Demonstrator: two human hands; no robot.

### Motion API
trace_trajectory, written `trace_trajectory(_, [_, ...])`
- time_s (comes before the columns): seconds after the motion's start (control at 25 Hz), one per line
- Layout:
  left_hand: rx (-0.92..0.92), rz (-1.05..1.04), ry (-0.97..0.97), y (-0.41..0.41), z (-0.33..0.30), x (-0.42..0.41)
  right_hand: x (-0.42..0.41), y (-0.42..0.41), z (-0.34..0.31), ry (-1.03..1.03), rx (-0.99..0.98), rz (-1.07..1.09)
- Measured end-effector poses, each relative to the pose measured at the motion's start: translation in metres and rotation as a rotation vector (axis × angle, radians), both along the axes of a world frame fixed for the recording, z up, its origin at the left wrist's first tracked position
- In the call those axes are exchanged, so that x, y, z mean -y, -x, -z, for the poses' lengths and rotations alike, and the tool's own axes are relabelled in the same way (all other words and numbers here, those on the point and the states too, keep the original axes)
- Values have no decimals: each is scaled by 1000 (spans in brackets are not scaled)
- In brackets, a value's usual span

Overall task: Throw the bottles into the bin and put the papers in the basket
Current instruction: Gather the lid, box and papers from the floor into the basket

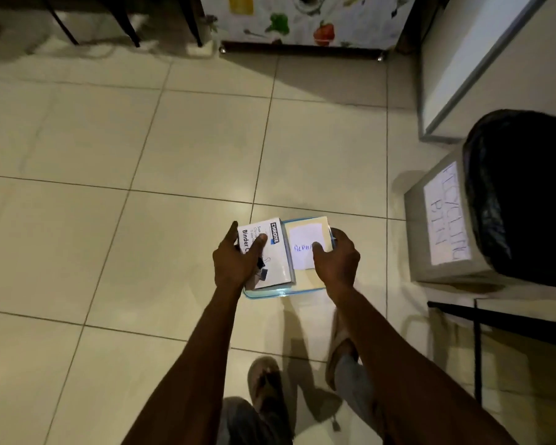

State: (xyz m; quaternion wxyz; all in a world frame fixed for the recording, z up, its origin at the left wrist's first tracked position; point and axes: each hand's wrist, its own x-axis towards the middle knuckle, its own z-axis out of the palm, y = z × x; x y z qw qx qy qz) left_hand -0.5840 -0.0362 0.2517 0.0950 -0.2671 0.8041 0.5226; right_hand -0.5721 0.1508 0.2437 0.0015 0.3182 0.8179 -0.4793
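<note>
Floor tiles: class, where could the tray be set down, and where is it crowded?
Free: tiles left of both hands, reaching to the chair legs and fridge. Crowded: right side, where the bin and its box stand, and near the feet.

both hands [235, 261] [336, 258] gripping paper-filled basket [264, 292], bin [446, 220] right

One basket [264, 293], one bin [523, 200] (labelled), two hands, one box [270, 255].
</note>
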Motion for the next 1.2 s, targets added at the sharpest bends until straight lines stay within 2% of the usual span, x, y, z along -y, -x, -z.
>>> trace_trajectory(0.24, [-92, 49, 2, -66, -192, -15, -2, -72, -188, 1, 11, 60])
trace_trajectory(0.48, [-242, 102, -23, -111, -319, -38, -40, -139, -309, 22, -40, 90])
trace_trajectory(0.96, [-472, 276, -101, -218, -482, -168, -164, -294, -469, -57, -391, 250])
trace_trajectory(1.2, [-526, 421, -219, -290, -537, -240, -230, -404, -525, -106, -507, 211])
